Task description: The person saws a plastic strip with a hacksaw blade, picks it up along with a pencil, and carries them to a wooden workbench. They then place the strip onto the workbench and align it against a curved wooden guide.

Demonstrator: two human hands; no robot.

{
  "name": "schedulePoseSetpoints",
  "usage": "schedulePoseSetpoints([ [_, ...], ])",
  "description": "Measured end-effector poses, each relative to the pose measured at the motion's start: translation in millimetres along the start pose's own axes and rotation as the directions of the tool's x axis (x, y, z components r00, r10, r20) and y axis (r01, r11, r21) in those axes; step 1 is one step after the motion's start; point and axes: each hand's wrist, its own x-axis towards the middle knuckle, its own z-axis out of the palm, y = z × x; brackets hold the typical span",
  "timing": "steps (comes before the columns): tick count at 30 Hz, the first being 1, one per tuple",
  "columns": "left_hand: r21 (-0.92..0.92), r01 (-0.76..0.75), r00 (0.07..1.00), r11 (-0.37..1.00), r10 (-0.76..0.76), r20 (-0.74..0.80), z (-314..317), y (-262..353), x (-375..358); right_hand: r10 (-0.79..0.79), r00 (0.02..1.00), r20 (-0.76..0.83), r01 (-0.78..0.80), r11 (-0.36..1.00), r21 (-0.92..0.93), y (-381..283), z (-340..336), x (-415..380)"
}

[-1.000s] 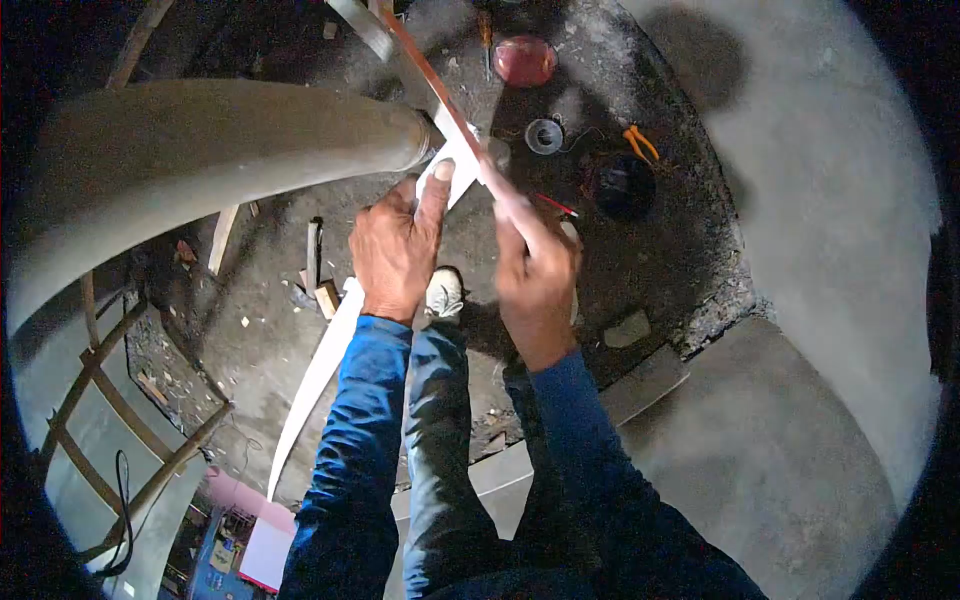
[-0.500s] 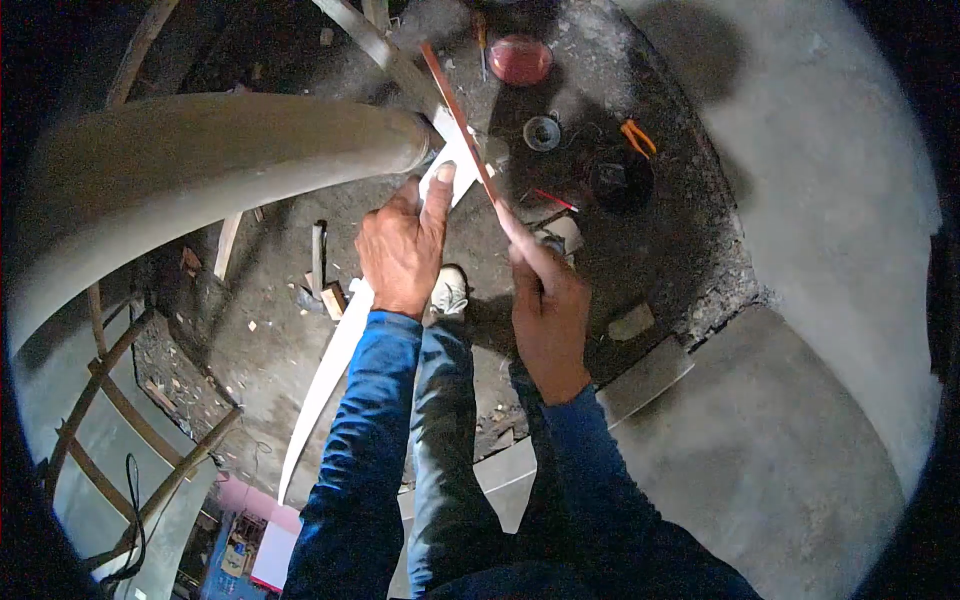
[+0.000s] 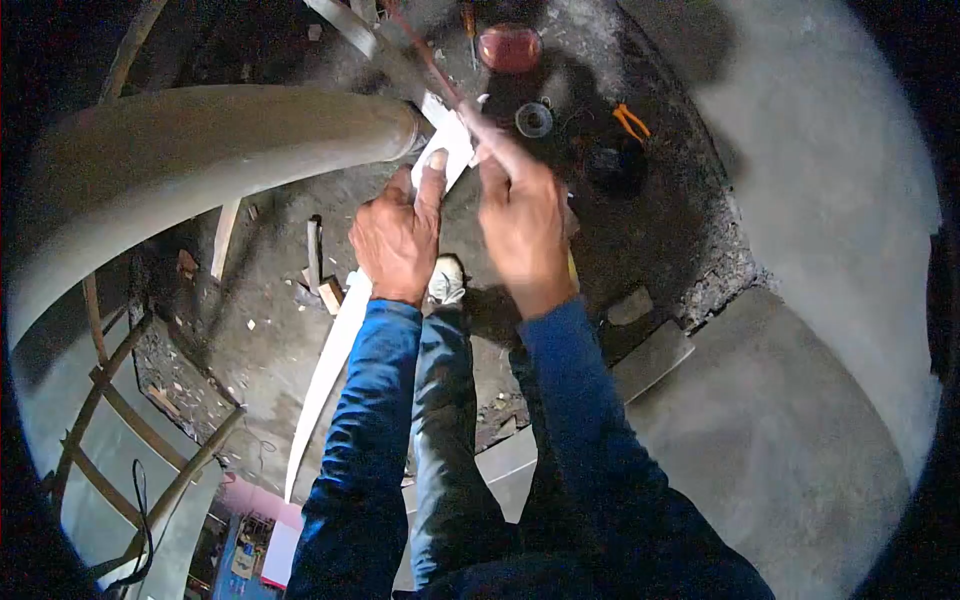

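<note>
My left hand point(image 3: 398, 238) grips a long pale strip point(image 3: 325, 372) that curves down past my knee, thumb pressed on its upper end point(image 3: 448, 140) beside the end of a thick grey pipe point(image 3: 200, 160). My right hand point(image 3: 522, 225) is closed on a thin reddish saw blade point(image 3: 428, 55) that slants up and left across the strip's top end. The right hand is blurred by motion. Both sleeves are blue.
On the dirty concrete floor lie a red round object point(image 3: 509, 48), a small roll point(image 3: 533, 120), orange-handled pliers point(image 3: 630, 122) and a dark round container point(image 3: 610, 165). Wood scraps point(image 3: 322, 290) lie left of my shoe point(image 3: 446, 280). A wooden ladder frame point(image 3: 130, 420) stands lower left.
My right hand has pushed up and forward along the strip's end, driving the reddish blade further up and left. The left hand stays pressed on the strip.
</note>
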Motion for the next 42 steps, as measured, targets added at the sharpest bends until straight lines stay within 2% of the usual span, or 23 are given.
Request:
schedulePoseSetpoints([
  [3,-0.013,-0.007,0.999,1.000,0.007,-0.047,2,3,8,0.087,0.996,-0.031,-0.086,0.995,0.043,28,-23,-53],
  [5,-0.040,-0.042,0.998,0.998,0.040,-0.046,4,-4,4,0.236,0.969,-0.075,-0.235,0.972,0.015,51,-39,-99],
  [6,-0.031,-0.040,0.998,0.999,0.039,-0.055,5,-4,4,0.262,0.962,-0.071,-0.262,0.965,0.014,46,-41,-104],
  [8,-0.029,-0.025,0.999,0.999,0.024,-0.038,5,-2,5,0.090,0.991,-0.101,-0.083,0.994,0.070,27,-50,-85],
  [9,-0.020,-0.008,1.000,1.000,0.008,-0.021,3,-1,4,0.091,0.991,-0.100,-0.085,0.994,0.069,19,-48,-77],
  [11,-0.023,-0.009,1.000,1.000,0.009,-0.021,2,1,3,-0.022,1.000,0.013,0.021,0.995,0.100,7,-39,-64],
  [14,-0.062,-0.041,0.996,0.997,0.036,-0.078,2,0,4,0.003,1.000,0.001,-0.003,0.991,0.134,10,-34,-68],
  [17,-0.022,-0.020,1.000,1.000,0.021,0.007,0,0,3,0.071,0.994,0.081,-0.081,0.989,0.123,8,-41,-72],
  [19,-0.099,0.013,0.999,0.995,-0.010,0.035,-1,1,5,0.079,0.995,0.062,-0.086,0.989,0.117,2,-47,-75],
  [21,-0.071,-0.009,1.000,0.997,0.009,0.003,1,0,6,0.091,0.994,0.053,-0.097,0.988,0.117,2,-47,-76],
  [23,-0.046,-0.035,0.999,0.998,0.034,-0.019,4,-1,2,0.166,0.980,0.109,-0.179,0.976,0.123,3,-48,-77],
  [25,-0.024,-0.083,0.995,0.996,0.082,-0.062,5,-3,4,0.113,0.990,0.088,-0.123,0.985,0.118,7,-48,-76],
  [29,0.025,0.002,0.998,1.000,-0.001,-0.063,4,4,-1,0.015,0.998,0.062,-0.021,0.995,0.100,1,-47,-74],
  [36,0.013,-0.037,0.995,0.999,0.038,-0.088,7,2,0,-0.024,0.993,0.116,0.024,1.000,0.004,9,-36,-72],
  [39,0.005,-0.041,0.996,0.999,0.041,-0.079,7,3,0,0.021,0.991,0.129,-0.022,1.000,0.004,9,-34,-74],
  [41,0.016,-0.022,0.996,1.000,0.023,-0.081,5,6,0,-0.092,0.992,0.089,0.098,0.993,-0.067,16,-33,-73],
  [42,0.010,-0.021,0.997,1.000,0.022,-0.076,4,6,0,-0.098,0.991,0.094,0.104,0.992,-0.065,15,-34,-73],
])
